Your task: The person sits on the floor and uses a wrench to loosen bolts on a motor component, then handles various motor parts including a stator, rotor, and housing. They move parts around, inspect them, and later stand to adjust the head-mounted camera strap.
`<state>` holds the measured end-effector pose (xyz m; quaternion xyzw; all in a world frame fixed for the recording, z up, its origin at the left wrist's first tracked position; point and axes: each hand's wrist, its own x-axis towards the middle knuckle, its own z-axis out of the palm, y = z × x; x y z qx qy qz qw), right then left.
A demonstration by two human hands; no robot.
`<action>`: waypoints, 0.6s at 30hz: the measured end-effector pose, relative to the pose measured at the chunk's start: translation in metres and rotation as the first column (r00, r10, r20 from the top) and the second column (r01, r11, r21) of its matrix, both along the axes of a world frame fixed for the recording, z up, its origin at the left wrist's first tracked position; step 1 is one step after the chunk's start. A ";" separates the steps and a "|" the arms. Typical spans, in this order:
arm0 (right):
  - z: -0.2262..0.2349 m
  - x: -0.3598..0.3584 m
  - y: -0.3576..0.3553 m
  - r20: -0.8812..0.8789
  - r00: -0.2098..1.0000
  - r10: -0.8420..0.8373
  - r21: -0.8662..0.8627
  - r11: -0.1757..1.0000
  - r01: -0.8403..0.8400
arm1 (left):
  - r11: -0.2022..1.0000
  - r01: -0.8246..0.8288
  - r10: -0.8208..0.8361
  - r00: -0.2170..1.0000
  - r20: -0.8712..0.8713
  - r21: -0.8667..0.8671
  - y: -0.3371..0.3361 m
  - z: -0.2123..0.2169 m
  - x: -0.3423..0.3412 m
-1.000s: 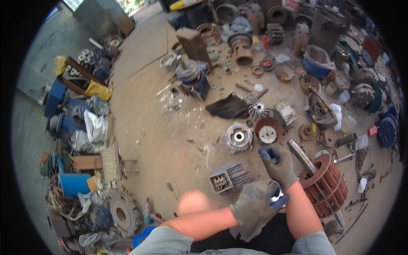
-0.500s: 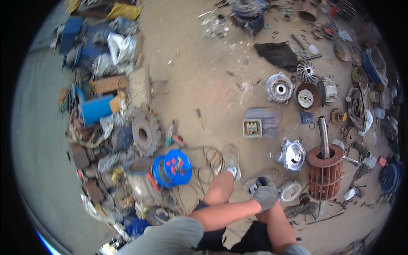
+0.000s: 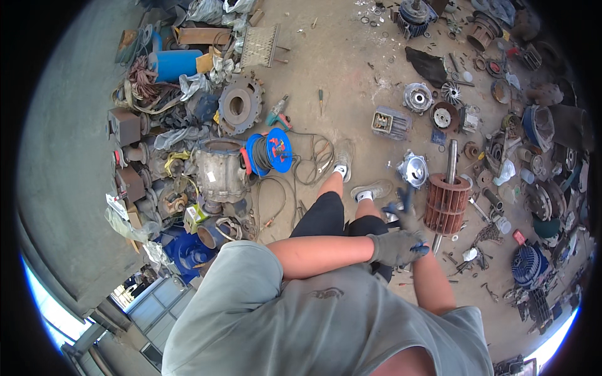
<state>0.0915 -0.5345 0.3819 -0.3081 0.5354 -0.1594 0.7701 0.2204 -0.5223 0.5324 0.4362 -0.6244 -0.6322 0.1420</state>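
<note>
Both my hands wear grey work gloves with dark blue fingers. My left hand reaches across my body and is closed at my right wrist, around the cuff of the right glove; its fingertips are partly hidden. My right hand points away from me with its fingers stretched apart and nothing in them. Just to the right of it, a rusty rotor stands upright on the floor with its steel shaft sticking up. Beyond my right hand lies a shiny metal end cover.
A blue cable reel stands at my left, its cable looped on the floor. Near it lie a green power tool and a screwdriver. A ribbed motor housing sits ahead. Motor parts crowd both sides.
The view has tilted back toward my body, so the floor things sit higher in the picture. My right fingers now spread out past the left hand, which stays at the right wrist.
</note>
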 end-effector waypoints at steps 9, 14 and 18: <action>0.215 0.007 -0.042 -0.178 0.948 0.265 0.038 0.964 -0.262 | 0.865 0.480 -0.405 0.498 0.767 0.146 -0.005 -0.015 0.052; 0.232 0.082 -0.015 -0.693 0.604 0.394 -0.236 0.668 -0.706 | 0.921 0.383 -0.322 0.656 0.682 0.067 0.001 -0.019 0.061; 0.230 0.110 -0.004 -0.681 0.609 0.408 -0.264 0.639 -0.723 | 0.953 0.303 -0.247 0.806 0.538 -0.017 -0.004 -0.027 0.090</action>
